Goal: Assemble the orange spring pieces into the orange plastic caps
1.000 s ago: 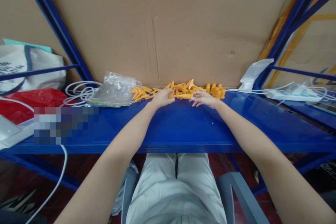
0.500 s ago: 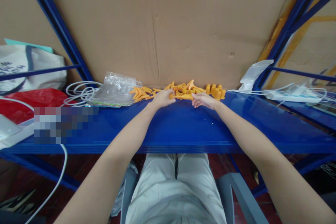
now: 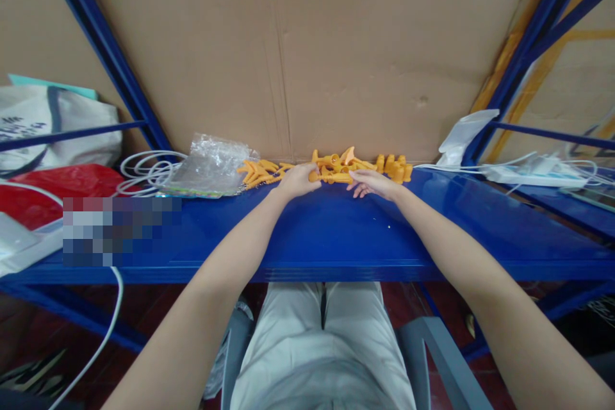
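At the back of the blue table, my left hand [image 3: 300,181] is closed around the left end of an orange plastic piece [image 3: 335,177], whose rounded tip shows by the thumb. My right hand [image 3: 373,184] has its thumb and forefinger at the right end of that same piece, the other fingers loosely curled and apart. Behind both hands lies a pile of orange plastic parts [image 3: 334,161]. Forked orange pieces [image 3: 257,173] spread to the left of my left hand, and stubby orange parts [image 3: 396,168] stand grouped beyond my right hand.
A clear plastic bag [image 3: 206,166] and coiled white cable [image 3: 148,172] lie to the left, near a red bag [image 3: 67,189]. On the right are a white power strip [image 3: 533,175] and a white plastic sheet [image 3: 464,134]. A cardboard panel [image 3: 346,57] closes off the table's [image 3: 327,230] back.
The fingers of my right hand have loosened and spread a little at the piece's right end. My left hand stays nearly in place.
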The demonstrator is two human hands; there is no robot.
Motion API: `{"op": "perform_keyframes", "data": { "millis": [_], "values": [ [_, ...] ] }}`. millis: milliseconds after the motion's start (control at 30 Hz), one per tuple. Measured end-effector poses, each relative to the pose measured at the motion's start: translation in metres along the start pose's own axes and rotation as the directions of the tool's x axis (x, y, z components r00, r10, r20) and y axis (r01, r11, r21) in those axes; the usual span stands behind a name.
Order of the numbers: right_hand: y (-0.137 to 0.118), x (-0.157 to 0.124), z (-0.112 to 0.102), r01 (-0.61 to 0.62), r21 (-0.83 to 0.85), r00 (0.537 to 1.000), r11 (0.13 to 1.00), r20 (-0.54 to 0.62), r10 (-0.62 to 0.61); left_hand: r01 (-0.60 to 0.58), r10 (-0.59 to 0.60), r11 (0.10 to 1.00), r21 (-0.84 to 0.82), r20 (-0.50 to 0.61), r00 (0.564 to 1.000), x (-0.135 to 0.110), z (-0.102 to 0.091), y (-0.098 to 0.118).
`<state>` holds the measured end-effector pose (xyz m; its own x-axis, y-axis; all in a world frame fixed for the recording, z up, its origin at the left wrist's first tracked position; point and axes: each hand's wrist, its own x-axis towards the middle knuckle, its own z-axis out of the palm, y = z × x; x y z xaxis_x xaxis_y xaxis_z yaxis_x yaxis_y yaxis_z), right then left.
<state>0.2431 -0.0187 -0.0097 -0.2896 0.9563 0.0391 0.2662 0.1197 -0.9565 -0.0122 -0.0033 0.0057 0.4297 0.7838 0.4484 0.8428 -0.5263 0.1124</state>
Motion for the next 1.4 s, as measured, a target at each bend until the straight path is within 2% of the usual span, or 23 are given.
{"op": "perform_keyframes", "data": {
  "millis": [200,567,633,700,800,900,967,1033,1100,1167,1300,1400],
  "values": [
    [-0.001,-0.001,0.000,0.084,-0.039,0.996,0.996,-0.022,-0.085,0.006,-0.006,1.000,0.000,-0.005,1.000,-0.001,-0.002,0.003],
    [-0.004,-0.004,0.005,0.035,-0.082,0.999,0.996,-0.001,-0.035,-0.015,0.015,1.000,-0.008,-0.010,1.000,-0.001,0.000,0.004],
    [-0.003,-0.002,0.005,0.039,-0.129,0.998,0.991,-0.039,-0.044,-0.016,0.016,1.000,-0.003,-0.005,1.000,-0.001,-0.001,0.004],
    [-0.001,0.001,0.004,0.101,-0.215,0.986,0.971,-0.108,-0.127,-0.018,0.018,1.000,0.006,0.001,1.000,-0.001,-0.002,0.003],
    [0.001,0.007,0.004,0.298,-0.418,0.910,0.858,-0.148,-0.388,-0.009,0.009,1.000,0.016,0.018,1.000,-0.001,-0.003,0.002],
    [-0.001,0.009,0.007,0.484,-0.582,0.798,0.654,-0.013,-0.602,0.003,-0.004,1.000,0.014,0.033,0.999,-0.002,-0.005,0.002],
    [-0.004,0.007,0.013,0.527,-0.668,0.766,0.526,0.106,-0.634,0.007,-0.007,1.000,0.010,0.037,0.999,-0.003,-0.005,0.002],
    [-0.006,0.002,0.021,0.497,-0.757,0.789,0.424,0.190,-0.585,0.002,-0.002,1.000,0.010,0.037,0.999,-0.003,-0.005,0.002],
    [-0.008,-0.002,0.029,0.424,-0.834,0.845,0.353,0.225,-0.484,-0.019,0.018,1.000,0.014,0.044,0.999,-0.004,-0.004,0.003],
    [-0.009,-0.005,0.035,0.384,-0.875,0.882,0.295,0.254,-0.397,-0.042,0.041,0.999,0.017,0.060,0.997,-0.004,-0.002,0.002],
    [-0.011,-0.006,0.039,0.391,-0.892,0.885,0.226,0.296,-0.361,-0.040,0.039,0.999,0.004,0.058,0.998,-0.004,0.002,0.000],
    [-0.012,-0.005,0.040,0.398,-0.886,0.882,0.239,0.297,-0.367,0.008,-0.007,1.000,-0.020,0.036,0.999,-0.004,0.003,-0.002]
  ]
}}
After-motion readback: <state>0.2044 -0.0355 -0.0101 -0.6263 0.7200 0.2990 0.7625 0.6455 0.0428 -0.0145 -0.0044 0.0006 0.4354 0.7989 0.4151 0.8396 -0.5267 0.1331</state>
